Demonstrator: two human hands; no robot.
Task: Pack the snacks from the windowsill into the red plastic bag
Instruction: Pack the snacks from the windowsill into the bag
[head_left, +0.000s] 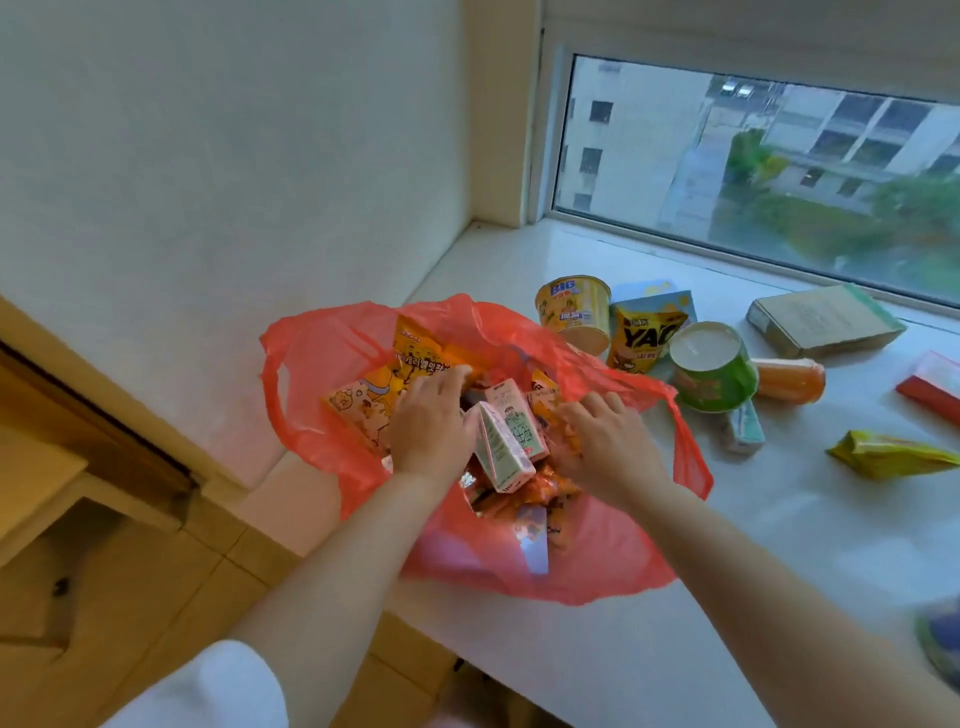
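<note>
My left hand (428, 421) and right hand (605, 441), grips open, press snacks (506, 441) inside the bag (597, 566); cups (574, 312) rest beside it.

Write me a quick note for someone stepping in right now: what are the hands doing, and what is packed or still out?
Left hand and right hand: both inside the red bag, fingers spread on the snacks, no clear grip.
Done: the yellow snack packet, pale drink cartons and orange packets are in the bag.
Left on the windowsill: yellow cup, YAO packet, green cup, orange bottle, brown box, yellow-green pouch.
</note>
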